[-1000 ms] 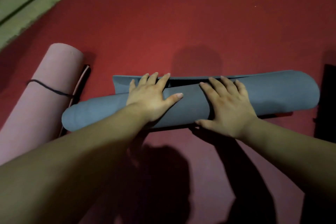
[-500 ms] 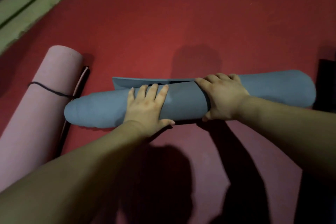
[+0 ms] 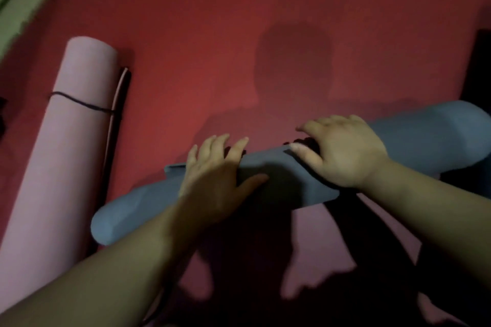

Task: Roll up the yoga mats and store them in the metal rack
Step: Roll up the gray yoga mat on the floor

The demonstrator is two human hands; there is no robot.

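Two bare hands are on a blue-grey foam yoga mat (image 3: 425, 138), which lies almost fully rolled on the red floor (image 3: 212, 34). Its long axis runs from lower left to upper right across the person's front. The left hand (image 3: 212, 172) lies flat on the nearer, left half of the roll, fingers straight and spread, pressing down and gripping nothing. The right hand (image 3: 342, 151) sits further along towards the right end, its fingers curled over the far side of the roll and holding it. A loose flap of the mat still pokes out beyond the left hand, so the roll looks slack there and probably needs tightening before it is lifted.

A pale pink rolled foam mat (image 3: 71, 154), tied with a black cord (image 3: 79, 102), lies well to the left, pointing away from the person. The metal rack is not in view. No brand, label or writing can be read on either mat.
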